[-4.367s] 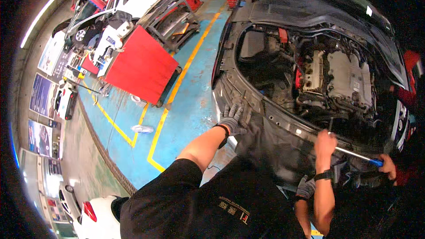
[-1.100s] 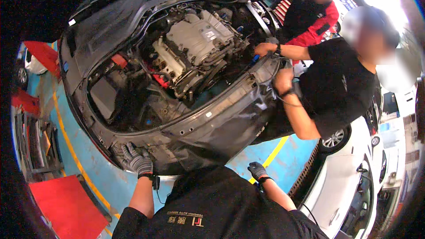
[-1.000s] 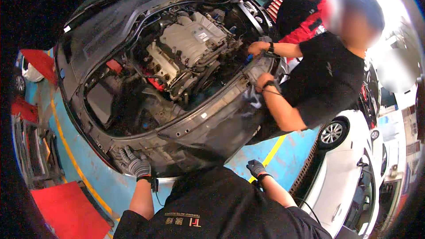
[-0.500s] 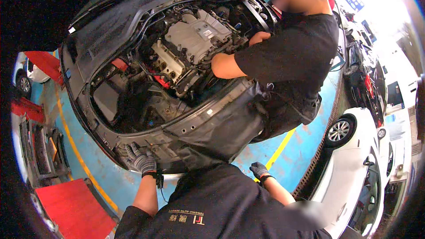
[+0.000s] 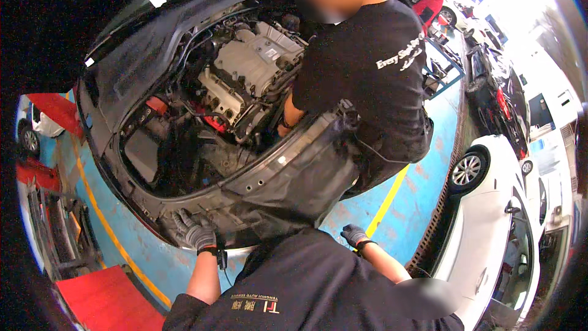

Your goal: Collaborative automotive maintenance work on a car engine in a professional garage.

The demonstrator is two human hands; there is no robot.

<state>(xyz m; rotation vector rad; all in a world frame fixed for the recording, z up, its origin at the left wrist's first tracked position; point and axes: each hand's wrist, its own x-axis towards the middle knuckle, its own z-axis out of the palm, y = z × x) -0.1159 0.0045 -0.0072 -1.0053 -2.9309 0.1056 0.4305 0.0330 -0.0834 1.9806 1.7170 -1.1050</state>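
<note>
In a grey work glove, my left hand lies on the dark cover over the car's fender, its fingers spread and holding nothing. A small black device with a thin cable is strapped at that wrist. My right hand, gloved alike, hangs above the blue floor, touching nothing. Its fingers look curled in, with nothing visible in them. Ahead is the open engine bay with a grey engine. A co-worker in a black shirt leans over it, one arm down beside the engine; that hand is mostly hidden.
A second person in red stands behind the co-worker. A white car is parked on the right, past a floor grate. On the left are red lift parts, a rack of parts and a red panel.
The co-worker has leaned further left and deeper over the engine bay, and the person in red shows more. My view has shifted slightly; both my hands keep nearly the same pose.
</note>
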